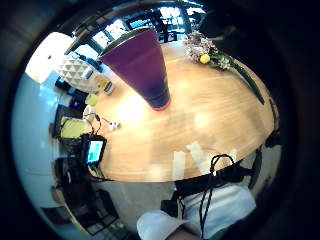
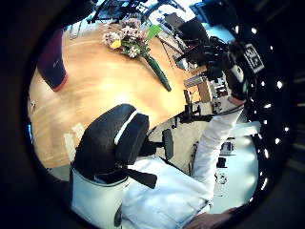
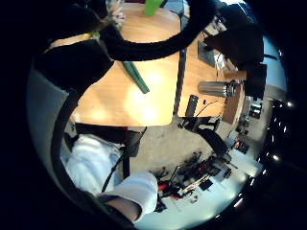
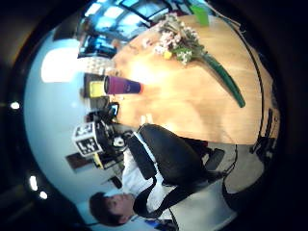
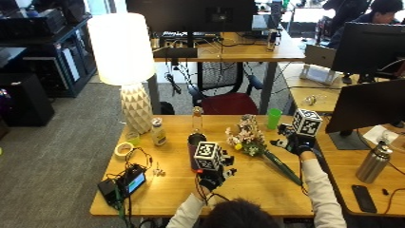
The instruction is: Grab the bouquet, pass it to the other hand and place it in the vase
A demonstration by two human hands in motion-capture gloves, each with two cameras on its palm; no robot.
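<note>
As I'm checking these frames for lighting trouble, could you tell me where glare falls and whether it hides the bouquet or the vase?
Outside view: the lit lamp is brightest. Left little finger side palm view: glare patches on the table beside the vase. Right thumb side palm view: glare beside the vase, clear of the bouquet; neither is hidden.

Mostly hidden: vase (image 5: 192,142), behind left hand (image 5: 212,178). Too small to tell: finger pose of right hand (image 5: 292,143), at three o'clock.
</note>
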